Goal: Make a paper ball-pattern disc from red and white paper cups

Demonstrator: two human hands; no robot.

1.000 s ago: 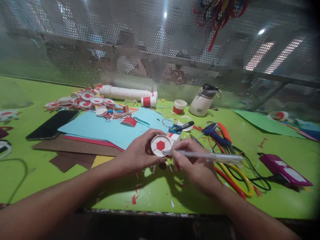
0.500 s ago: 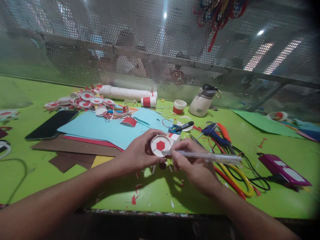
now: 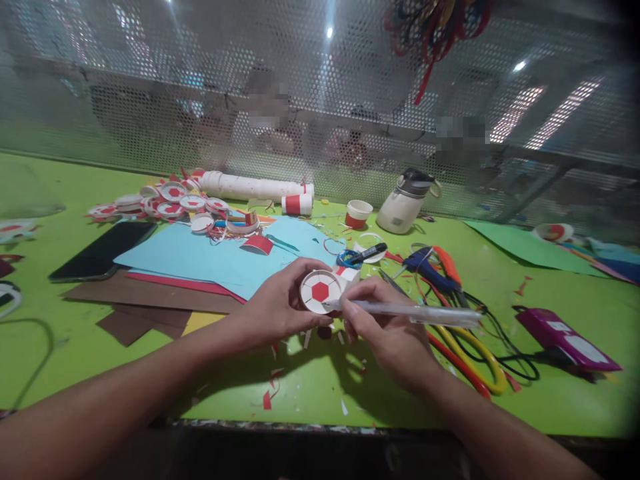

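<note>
Between thumb and fingers my left hand (image 3: 277, 298) grips the rim of a round white paper cup bottom (image 3: 310, 301), tilted to face me. A red hexagon sits at its centre, and thin dark lines run from it toward the rim. My right hand (image 3: 385, 327) is closed around a clear-barrelled pen (image 3: 420, 312), its tip touching the lower right of the disc. Just behind the disc are a blue tape roll (image 3: 346, 259) and a black marker (image 3: 371, 253). Small red and white paper scraps (image 3: 267, 400) lie below my hands.
Light blue paper (image 3: 170, 253) and a phone (image 3: 103, 250) lie left, before a pile of red-and-white discs (image 3: 193, 201). Rightward are a glue gun (image 3: 433, 267), yellow-handled scissors (image 3: 493, 370) and a purple power bank (image 3: 565, 340). A bottle (image 3: 404, 203) stands by the mesh screen (image 3: 320, 133).
The view has shifted very slightly. Both hands, the disc and the pen keep almost the same position, with the pen tip still at the disc's lower right.
</note>
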